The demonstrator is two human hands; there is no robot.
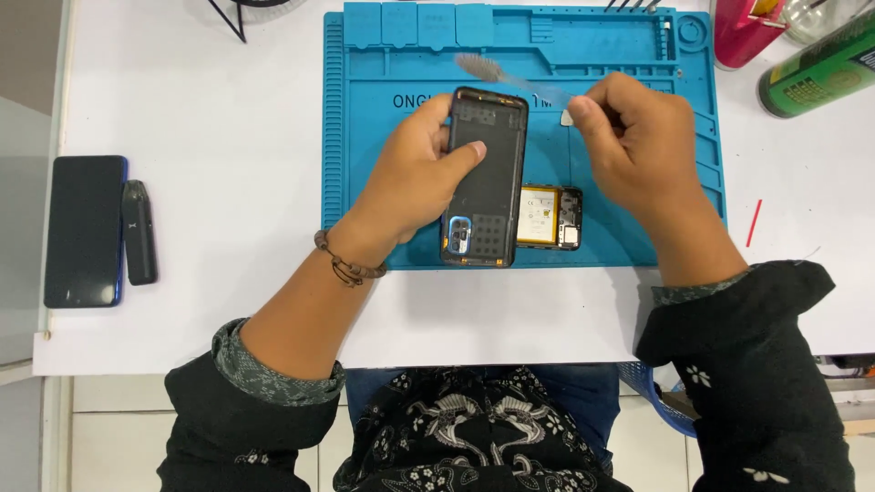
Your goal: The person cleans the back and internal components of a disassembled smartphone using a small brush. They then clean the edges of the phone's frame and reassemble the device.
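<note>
The phone back cover [486, 178], dark and turned inner side up, is held above the blue repair mat [365, 137]. The left hand [415, 178] grips it from the left edge, thumb pressed across the middle of the inner face, the other fingers wrapped behind it. Its camera window sits at the lower end, below the thumb.

The right hand [638, 141] has its fingers closed on the clear handle of a small brush [497, 73]; the grey bristle head reaches out to the left of those fingers, just above the cover's top edge. Whether the bristles touch the cover cannot be told.

Below the right fingers, just beside the cover's right edge, the opened phone body [551, 219] lies flat on the mat, its yellowish battery showing.

Well left of the left fingers, on the white surface [210, 137], lie a dark smartphone [85, 230] and a slim black device [138, 232] side by side. Far right of the right fingers stand a green can [816, 77] and a pink container [743, 32], with a thin red stick [754, 223] lower down.
</note>
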